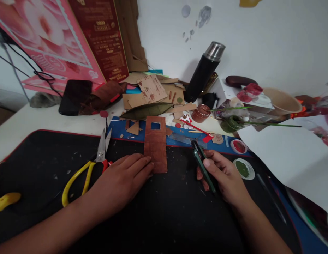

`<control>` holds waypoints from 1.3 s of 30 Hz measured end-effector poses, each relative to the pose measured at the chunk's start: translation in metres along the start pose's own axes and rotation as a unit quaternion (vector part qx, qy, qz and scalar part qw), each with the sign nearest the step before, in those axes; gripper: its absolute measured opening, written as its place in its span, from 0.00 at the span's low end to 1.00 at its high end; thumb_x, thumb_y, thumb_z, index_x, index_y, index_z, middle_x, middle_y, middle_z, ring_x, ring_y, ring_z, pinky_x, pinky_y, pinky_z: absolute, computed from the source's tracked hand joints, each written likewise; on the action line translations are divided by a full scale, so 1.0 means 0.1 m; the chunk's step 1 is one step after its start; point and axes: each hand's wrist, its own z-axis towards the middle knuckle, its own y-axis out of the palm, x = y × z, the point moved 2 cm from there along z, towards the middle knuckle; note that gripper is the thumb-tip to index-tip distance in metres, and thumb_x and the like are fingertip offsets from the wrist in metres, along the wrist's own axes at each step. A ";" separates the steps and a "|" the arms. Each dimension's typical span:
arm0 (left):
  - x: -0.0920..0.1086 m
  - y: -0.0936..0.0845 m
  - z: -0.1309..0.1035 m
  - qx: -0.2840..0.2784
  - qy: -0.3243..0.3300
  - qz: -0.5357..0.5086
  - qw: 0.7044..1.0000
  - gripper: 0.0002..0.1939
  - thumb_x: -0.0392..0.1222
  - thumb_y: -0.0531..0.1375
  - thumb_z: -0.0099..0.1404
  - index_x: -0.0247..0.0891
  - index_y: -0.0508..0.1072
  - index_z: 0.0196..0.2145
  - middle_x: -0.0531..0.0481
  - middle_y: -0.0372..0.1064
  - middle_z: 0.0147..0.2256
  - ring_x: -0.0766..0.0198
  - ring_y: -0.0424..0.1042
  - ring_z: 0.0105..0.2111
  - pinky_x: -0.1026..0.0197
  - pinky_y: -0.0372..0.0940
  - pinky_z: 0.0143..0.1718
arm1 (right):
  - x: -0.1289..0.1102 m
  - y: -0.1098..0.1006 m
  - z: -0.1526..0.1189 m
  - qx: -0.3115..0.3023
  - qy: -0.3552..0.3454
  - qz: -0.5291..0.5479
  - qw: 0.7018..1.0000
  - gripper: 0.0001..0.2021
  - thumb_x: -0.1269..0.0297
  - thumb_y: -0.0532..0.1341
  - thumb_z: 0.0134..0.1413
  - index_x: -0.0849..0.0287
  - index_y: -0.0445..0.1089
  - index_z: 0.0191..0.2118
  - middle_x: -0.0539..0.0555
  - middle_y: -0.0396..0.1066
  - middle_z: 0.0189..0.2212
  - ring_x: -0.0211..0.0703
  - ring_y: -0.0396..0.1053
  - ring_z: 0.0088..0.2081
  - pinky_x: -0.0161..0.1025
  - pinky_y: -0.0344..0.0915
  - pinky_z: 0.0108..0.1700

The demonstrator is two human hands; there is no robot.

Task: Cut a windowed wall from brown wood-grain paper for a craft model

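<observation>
A: Left hand first. What's it on?

B: Left hand (129, 173) palm down, fingers side by side, tips on the lower left edge of a brown strip (156, 148). Thumb hidden; can't tell if it pinches or only presses.

A: Lie of the strip?

B: Between the two hands. Near part on the black mat (179, 215), far part across the blue mat (118, 127). Square hole close to the far end.

A: And the right hand?

B: Right hand (226, 176) clamped on a dark green tool (204, 169), thumb on top, fingers curled beyond. Tool aslant, far end pointing away and to the left, well apart from the strip. Brown scraps (205, 185) just beside it; can't tell if held or lying loose.

A: Left side of the mat?

B: Scissors (100, 155), yellow handles, blades parted and pointing away. Handles run down beside the left forearm.

A: Past the strip?

B: Green leaf (146, 111) just beyond its far end, cardboard (152, 90) pieces behind that. Black flask (202, 76), silver cap, near the wall (245, 42).

A: Right side?

B: Brown jar (201, 113) and green jar (230, 124), a thin stick jutting from each. Nearer, two shallow lids: red paint (238, 146), then green paint (243, 168) near the right hand. White sheet (285, 151) further right.
</observation>
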 end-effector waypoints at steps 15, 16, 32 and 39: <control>0.07 -0.20 0.51 -0.022 -0.015 -0.090 0.996 0.12 0.39 0.55 0.76 0.39 0.78 0.48 0.46 0.79 0.44 0.55 0.76 0.44 0.51 0.73 0.49 | 0.03 -0.03 -0.02 -0.001 -0.038 0.056 0.998 0.21 0.45 0.68 0.61 0.56 0.67 0.45 0.48 0.75 0.24 0.33 0.65 0.17 0.30 0.60 0.20; 0.04 -0.19 0.65 -0.025 -0.021 -0.086 0.996 0.12 0.39 0.55 0.76 0.38 0.78 0.49 0.45 0.79 0.45 0.55 0.76 0.46 0.51 0.72 0.51 | 0.03 -0.04 -0.02 0.004 -0.039 0.063 0.997 0.21 0.44 0.68 0.61 0.56 0.67 0.45 0.48 0.75 0.24 0.33 0.65 0.17 0.30 0.60 0.20; -0.38 0.52 1.81 -0.225 -0.090 -0.165 0.956 0.14 0.43 0.68 0.60 0.39 0.74 0.43 0.45 0.76 0.42 0.55 0.74 0.40 0.57 0.66 0.38 | 0.01 -0.13 -0.08 0.025 -0.044 0.155 0.987 0.22 0.42 0.68 0.59 0.56 0.66 0.43 0.47 0.73 0.23 0.33 0.63 0.16 0.29 0.58 0.18; -0.41 0.44 1.89 -0.185 -0.083 -0.209 0.957 0.07 0.41 0.61 0.65 0.39 0.75 0.40 0.47 0.77 0.39 0.56 0.74 0.39 0.56 0.65 0.42 | -0.02 -0.13 -0.12 0.013 -0.048 0.162 0.986 0.21 0.42 0.67 0.60 0.56 0.67 0.42 0.46 0.74 0.22 0.33 0.63 0.15 0.30 0.59 0.18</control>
